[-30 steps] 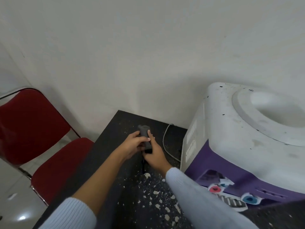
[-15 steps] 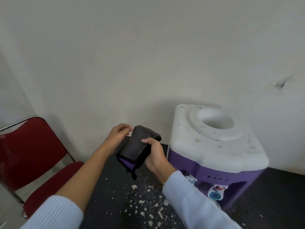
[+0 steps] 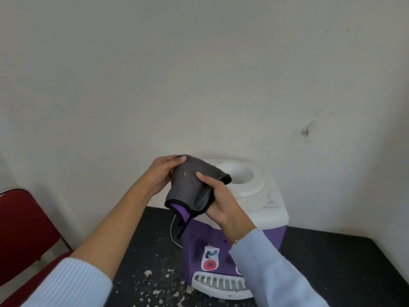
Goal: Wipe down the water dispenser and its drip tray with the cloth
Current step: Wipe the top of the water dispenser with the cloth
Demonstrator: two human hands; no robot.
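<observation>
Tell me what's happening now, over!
Left hand and right hand hold the cloth aloft. Water dispenser top dirty, drip tray untouched. Nothing in the way.

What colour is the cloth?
The cloth is grey outside, purple inside, black-edged; head view.

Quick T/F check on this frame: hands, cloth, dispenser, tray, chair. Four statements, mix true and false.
1. The left hand and right hand both hold the cloth. True.
2. The cloth is pressed on the drip tray. False: it is held up in front of the water dispenser, clear of the tray.
3. A bottle sits on the dispenser. False: its top socket is empty.
4. A red chair stands left of the black table. True.
</observation>
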